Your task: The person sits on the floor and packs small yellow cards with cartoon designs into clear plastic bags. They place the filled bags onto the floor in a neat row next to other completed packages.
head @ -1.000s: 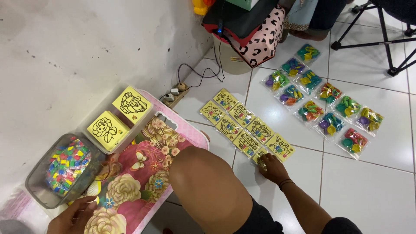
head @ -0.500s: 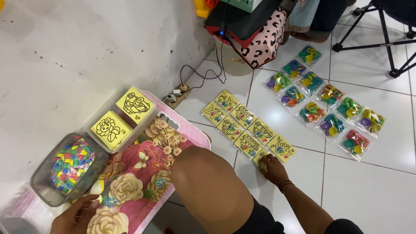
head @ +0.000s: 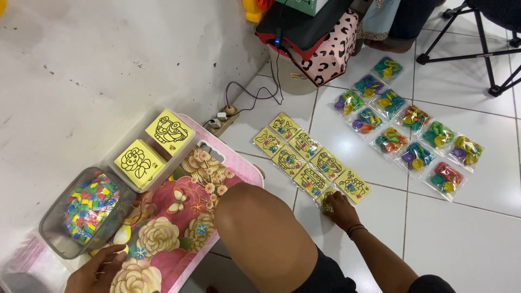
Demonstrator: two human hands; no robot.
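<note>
You had most cards (head: 312, 157) already laid in two rows on the floor (head: 467, 239), your right hand (head: 339, 209) pressing flat fingers on the last card (head: 328, 196), left hand (head: 97, 271) loosely curled by the tub (head: 59, 239).

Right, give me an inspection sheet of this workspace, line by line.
Surface: white tiled floor; a floral pink tray lies by the wall.
Job's things: yellow picture cards laid in two rows on the tiles; two more card stacks in a white box.
Clutter: bags of coloured pieces in rows; clear tub of coloured bits.
Grip: right hand rests on the nearest card; left hand is on the tray's edge, holding nothing visible.
Cables: black cord runs to a power strip by the wall.
Surroundings: white wall, leopard-print bag, black stand legs.
</note>
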